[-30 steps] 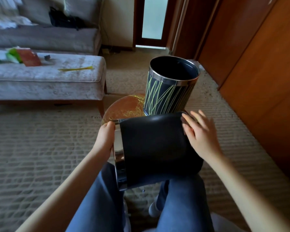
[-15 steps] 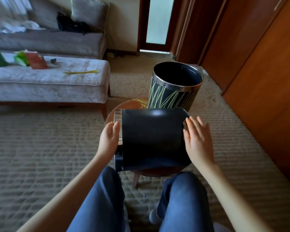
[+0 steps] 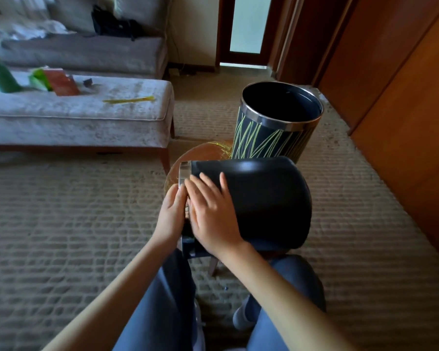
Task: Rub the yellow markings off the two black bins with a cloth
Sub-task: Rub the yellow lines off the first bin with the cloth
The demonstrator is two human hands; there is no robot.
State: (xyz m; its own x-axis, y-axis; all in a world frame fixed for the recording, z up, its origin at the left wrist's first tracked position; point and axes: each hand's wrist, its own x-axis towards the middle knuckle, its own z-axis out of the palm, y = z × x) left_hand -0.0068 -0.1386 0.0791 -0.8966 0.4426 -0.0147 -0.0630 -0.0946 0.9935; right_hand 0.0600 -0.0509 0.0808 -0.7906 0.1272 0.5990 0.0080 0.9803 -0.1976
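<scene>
A plain black bin [image 3: 264, 198] with a chrome rim lies on its side over a small round wooden table [image 3: 203, 152], its open end pointing left. My left hand [image 3: 171, 214] holds the bin at its rim. My right hand [image 3: 211, 211] lies flat on the bin's side just beside the rim, fingers straight. Behind it a second black bin [image 3: 271, 133] stands upright, its side covered in yellow lines. No cloth shows in either hand.
A grey upholstered bench [image 3: 74, 120] stands to the left with a yellow strip [image 3: 128, 100], a book and green items on it. A sofa is behind it. Wooden cabinet doors [image 3: 403, 110] line the right. My knees in blue jeans are below the table.
My right hand has moved from the bin's base end across to its rim end, next to my left hand. The bin has shifted slightly away from my lap.
</scene>
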